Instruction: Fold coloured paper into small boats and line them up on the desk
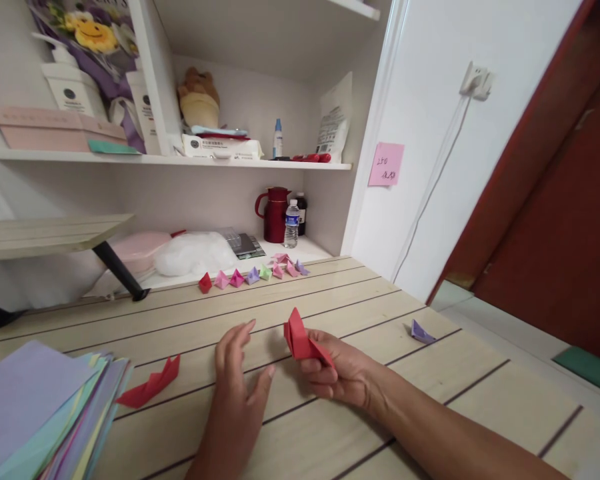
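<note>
Between the thumb and fingers of my right hand [335,370] is a red folded paper boat [303,341], raised above the table with its peak pointing up. My left hand [243,373] is just left of it, holding nothing, its fingers apart and slightly curled. Farther left, a second red paper boat [153,385] lies on the wooden table [290,443]. A stack of coloured paper sheets [35,400] sits at the left front, a lilac sheet on top.
Several small folded paper boats [237,278] in mixed colours line the table's back edge. A purple paper boat [422,332] lies at the right. Behind stand a dark red jug [276,217] and a water bottle [291,225]. A small raised stand [50,233] is at the left.
</note>
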The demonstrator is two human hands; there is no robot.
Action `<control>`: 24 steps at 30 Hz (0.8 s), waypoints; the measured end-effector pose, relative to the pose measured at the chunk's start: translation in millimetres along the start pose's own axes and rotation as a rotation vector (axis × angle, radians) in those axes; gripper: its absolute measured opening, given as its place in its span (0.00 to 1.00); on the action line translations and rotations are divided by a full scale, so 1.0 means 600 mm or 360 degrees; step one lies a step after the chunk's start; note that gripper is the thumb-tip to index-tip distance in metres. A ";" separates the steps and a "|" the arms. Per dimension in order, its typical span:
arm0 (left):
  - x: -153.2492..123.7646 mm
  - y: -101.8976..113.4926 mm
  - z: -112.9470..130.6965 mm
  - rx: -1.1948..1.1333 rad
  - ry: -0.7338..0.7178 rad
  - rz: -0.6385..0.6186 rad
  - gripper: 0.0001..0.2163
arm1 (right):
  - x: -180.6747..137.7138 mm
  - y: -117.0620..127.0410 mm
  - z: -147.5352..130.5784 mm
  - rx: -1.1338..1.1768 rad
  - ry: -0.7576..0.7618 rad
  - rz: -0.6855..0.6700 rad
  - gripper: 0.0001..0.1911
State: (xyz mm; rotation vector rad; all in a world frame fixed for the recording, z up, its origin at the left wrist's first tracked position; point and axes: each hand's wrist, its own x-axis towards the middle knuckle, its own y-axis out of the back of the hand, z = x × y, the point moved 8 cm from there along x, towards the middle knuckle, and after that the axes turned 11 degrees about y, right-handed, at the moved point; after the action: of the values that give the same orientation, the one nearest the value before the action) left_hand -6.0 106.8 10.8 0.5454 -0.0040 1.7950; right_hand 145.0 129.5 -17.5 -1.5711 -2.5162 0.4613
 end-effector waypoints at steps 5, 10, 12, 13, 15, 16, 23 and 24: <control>-0.029 0.007 0.074 0.0571 -0.0623 0.0192 0.28 | -0.011 -0.024 0.008 0.0103 -0.0190 -0.0290 0.11; -0.048 -0.009 0.101 0.0790 -0.0823 -0.0070 0.28 | -0.031 -0.039 0.007 -0.0133 -0.0287 -0.0424 0.07; -0.050 -0.016 0.098 0.0918 -0.0884 -0.0167 0.21 | -0.033 -0.029 0.004 -0.0197 -0.0301 -0.0351 0.09; -0.048 -0.020 0.093 0.0975 -0.0894 -0.0216 0.17 | -0.033 -0.023 0.001 -0.0202 -0.0296 -0.0312 0.09; -0.040 -0.022 0.080 0.0998 -0.0848 -0.0287 0.12 | -0.031 -0.013 -0.004 -0.0189 -0.0264 -0.0251 0.09; -0.034 -0.022 0.072 0.0958 -0.0771 -0.0316 0.10 | -0.028 -0.009 -0.009 -0.0170 -0.0221 -0.0213 0.07; -0.008 -0.023 0.015 0.0192 0.0129 -0.0565 0.06 | -0.020 -0.014 -0.047 -0.0029 0.0269 -0.0053 0.20; -0.010 -0.025 0.017 0.0168 0.0139 -0.0605 0.05 | -0.022 -0.020 -0.049 -0.0020 0.0312 -0.0088 0.21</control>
State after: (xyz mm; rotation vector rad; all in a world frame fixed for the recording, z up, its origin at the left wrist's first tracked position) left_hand 12.6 103.3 13.5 0.5039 0.2409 1.4505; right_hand 148.4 118.1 14.8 -1.4681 -2.4116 0.2709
